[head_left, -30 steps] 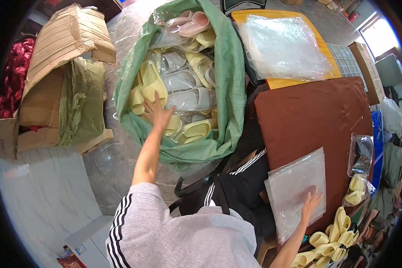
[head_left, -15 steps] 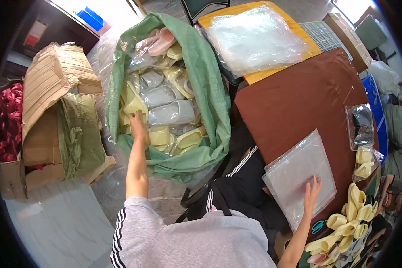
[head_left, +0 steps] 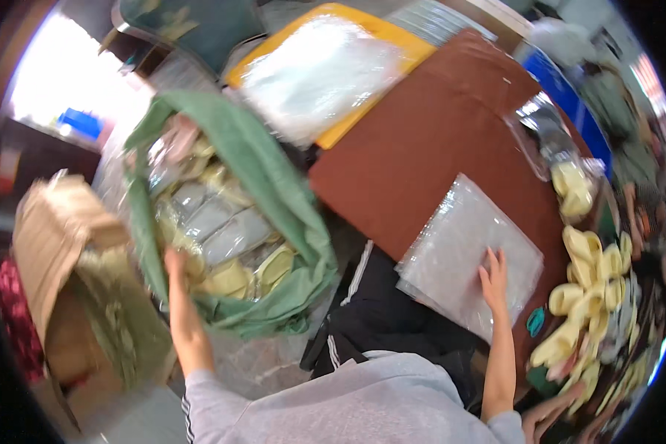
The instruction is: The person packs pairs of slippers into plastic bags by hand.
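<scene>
My left hand (head_left: 175, 260) reaches into the left side of a green woven sack (head_left: 253, 166), next to yellow slippers in clear bags (head_left: 226, 281). Motion smears its fingers, so I cannot make out whether they grip anything. Bagged grey slippers (head_left: 234, 235) fill the middle of the sack, with pinkish ones at its far end. On the brown-covered table, my right hand (head_left: 494, 280) rests with fingers apart on a stack of clear plastic bags (head_left: 451, 244). Nothing is held in it.
Loose yellow slippers (head_left: 584, 296) are piled at the right, beside teal scissors (head_left: 535, 321). Farther back, more clear bags (head_left: 322, 70) lie on a yellow surface. An opened cardboard box (head_left: 59, 237) stands left of the sack. Skin-coloured limbs show at the lower right edge.
The whole view has swung to the right, so the sack appears farther left and lower. My left hand stays at the sack's left side; my right hand stays on the bag stack.
</scene>
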